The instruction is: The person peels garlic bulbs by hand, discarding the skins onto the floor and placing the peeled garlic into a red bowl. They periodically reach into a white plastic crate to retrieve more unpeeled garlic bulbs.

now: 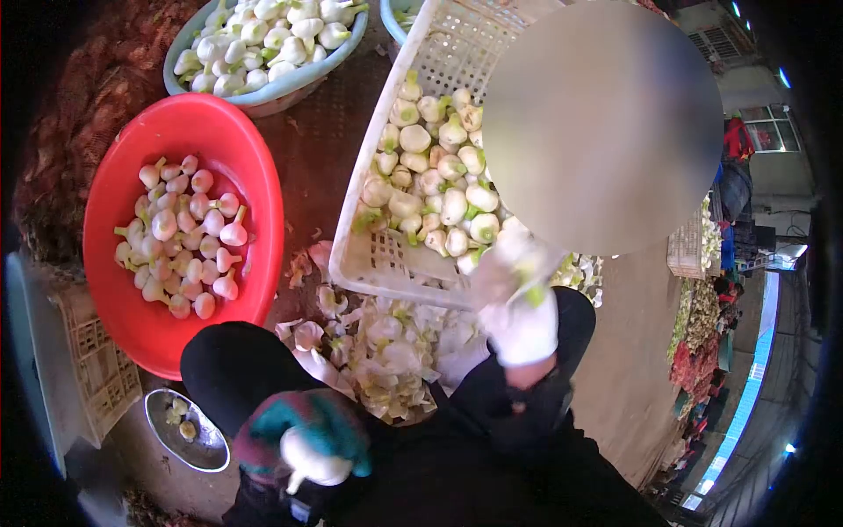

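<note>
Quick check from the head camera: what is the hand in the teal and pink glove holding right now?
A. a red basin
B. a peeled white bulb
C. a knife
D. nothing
B: the left hand, in the teal and pink glove, has its grip closed around a peeled white bulb low in the view, beside the small metal bowl.

Basins: one red basin (pixel 255 189) holding pink-white bulbs (pixel 180 233), too many to count exactly; one pale blue basin (pixel 290 83) of white bulbs (pixel 263 35); the rim of a second blue basin (pixel 392 19). White plastic crates: one (pixel 378 255), heaped with trimmed bulbs (pixel 435 171). Metal dishes: one (pixel 189 435); gloved hands: two, left (pixel 303 439) and right (pixel 518 303).
</note>
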{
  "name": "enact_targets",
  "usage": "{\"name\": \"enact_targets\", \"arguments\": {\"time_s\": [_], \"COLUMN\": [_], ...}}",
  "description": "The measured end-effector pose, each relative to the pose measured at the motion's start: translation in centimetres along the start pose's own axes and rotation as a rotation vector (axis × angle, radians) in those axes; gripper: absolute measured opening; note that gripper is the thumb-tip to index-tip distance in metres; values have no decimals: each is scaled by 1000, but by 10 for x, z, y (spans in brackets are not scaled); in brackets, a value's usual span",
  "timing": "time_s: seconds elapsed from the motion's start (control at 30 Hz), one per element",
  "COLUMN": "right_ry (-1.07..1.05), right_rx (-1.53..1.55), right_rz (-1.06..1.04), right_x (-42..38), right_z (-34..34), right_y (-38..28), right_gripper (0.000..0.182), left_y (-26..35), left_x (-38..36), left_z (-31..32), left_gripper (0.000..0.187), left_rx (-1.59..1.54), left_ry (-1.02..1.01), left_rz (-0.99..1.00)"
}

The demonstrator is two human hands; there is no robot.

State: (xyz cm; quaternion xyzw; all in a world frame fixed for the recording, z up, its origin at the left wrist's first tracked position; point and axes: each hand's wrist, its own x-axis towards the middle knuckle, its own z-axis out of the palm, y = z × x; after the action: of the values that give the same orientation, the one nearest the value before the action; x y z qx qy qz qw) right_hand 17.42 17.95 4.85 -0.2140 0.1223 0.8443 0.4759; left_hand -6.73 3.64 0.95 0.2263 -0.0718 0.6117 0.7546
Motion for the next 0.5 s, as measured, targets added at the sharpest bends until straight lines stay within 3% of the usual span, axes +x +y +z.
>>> {"name": "enact_targets", "arguments": {"time_s": [0.03,0.07,0.1,0.17,0.2,0.27,0.33,0.4,0.43,0.47,0.5], "right_ry": [1,3,-53,-278,-390,-159,15,298,270,168,94], "right_rx": [-303,-609,-1272,-2609,-2955,-2684,-2865,-2857,-2874,-2868,-3015], "right_rz": [-67,-124,2,238,319,153,42,42,132,-81,32], "right_x": [6,15,26,43,55,107,164,198,221,224,223], "right_z": [-10,-19,-23,-27,-20,-27,-37,-34,-50,-65,-71], "right_y": [-18,-30,-31,-26,-20,-21,-25,-8,-7,2,11], "right_gripper": [25,26,29,40,44,43,45,45,49,40,30], "left_y": [11,28,20,78,95,107,89,63,48,39,31], "left_x": [-9,-20,-69,-5,4,-4,3,16,24,30,30], "left_z": [1,6,9,24,26,9,5,2,0,-4,-7], "left_gripper": [47,42,69,68,76,76,75,74,71,69,62], "left_rx": [56,210,374,-23,-19,-30,-16,8,88,167,228], "left_ry": [46,225,811,612,750,750,795,832,807,765,809], "left_rz": [41,108,425,448,461,386,357,326,266,204,137]}}
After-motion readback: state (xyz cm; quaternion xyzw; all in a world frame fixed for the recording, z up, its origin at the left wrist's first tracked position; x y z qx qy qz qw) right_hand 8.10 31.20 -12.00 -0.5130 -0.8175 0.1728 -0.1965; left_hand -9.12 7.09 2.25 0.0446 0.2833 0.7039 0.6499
